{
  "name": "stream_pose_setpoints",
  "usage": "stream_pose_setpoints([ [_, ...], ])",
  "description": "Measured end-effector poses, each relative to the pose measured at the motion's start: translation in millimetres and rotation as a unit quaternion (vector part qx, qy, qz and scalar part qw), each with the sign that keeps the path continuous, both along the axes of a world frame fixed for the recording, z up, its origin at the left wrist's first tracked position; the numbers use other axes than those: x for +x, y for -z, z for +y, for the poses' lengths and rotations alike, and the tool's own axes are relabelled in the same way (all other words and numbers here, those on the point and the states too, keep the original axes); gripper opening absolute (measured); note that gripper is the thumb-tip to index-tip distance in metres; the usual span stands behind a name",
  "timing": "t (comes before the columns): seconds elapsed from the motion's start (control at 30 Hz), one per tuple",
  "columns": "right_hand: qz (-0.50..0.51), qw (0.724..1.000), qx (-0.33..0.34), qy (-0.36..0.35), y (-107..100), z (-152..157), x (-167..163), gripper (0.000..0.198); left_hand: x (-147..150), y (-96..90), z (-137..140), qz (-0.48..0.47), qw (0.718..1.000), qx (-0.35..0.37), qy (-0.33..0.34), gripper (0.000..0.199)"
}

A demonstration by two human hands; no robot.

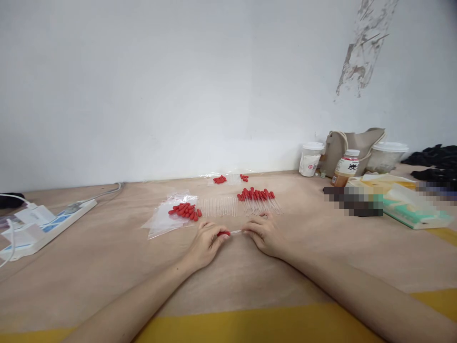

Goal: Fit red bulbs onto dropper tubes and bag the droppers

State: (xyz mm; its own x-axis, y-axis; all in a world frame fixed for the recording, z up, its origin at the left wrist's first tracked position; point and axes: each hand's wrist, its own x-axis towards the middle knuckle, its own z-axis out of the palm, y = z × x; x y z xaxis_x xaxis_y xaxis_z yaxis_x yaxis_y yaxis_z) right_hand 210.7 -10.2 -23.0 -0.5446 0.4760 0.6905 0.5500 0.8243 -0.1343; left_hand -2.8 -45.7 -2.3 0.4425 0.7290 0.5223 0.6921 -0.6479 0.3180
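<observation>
The left hand (209, 242) is pinching a small red bulb (223, 233), which is showing only partly between the fingers. The right hand (263, 234) is gripping a thin, clear, straight tube (236, 232). Both pieces are lining up end to end between the hands, and bare tubes (219, 206) are lying in a row behind.

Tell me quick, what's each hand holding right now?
Left hand: closed, holding a red bulb.
Right hand: closed, holding a thin clear tube.
</observation>
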Motion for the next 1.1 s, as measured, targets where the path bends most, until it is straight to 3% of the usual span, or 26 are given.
stream_pose_setpoints([
  [0.23, -0.029, 1.000, 0.009, -0.008, 2, 5, 1, 0.018, -1, 0.4, -2, 0.020, 0.999, -0.015, 0.028, 0.022],
  [0.63, -0.056, 0.996, 0.066, 0.015, -1, -7, -3, 0.022, -2, 2.4, -1, 0.028, 0.999, 0.014, 0.021, 0.022],
  [1.1, -0.051, 0.999, 0.011, 0.007, 0, -13, -14, 0.020, -2, 2.0, -3, 0.069, 0.996, 0.026, 0.045, 0.014],
])
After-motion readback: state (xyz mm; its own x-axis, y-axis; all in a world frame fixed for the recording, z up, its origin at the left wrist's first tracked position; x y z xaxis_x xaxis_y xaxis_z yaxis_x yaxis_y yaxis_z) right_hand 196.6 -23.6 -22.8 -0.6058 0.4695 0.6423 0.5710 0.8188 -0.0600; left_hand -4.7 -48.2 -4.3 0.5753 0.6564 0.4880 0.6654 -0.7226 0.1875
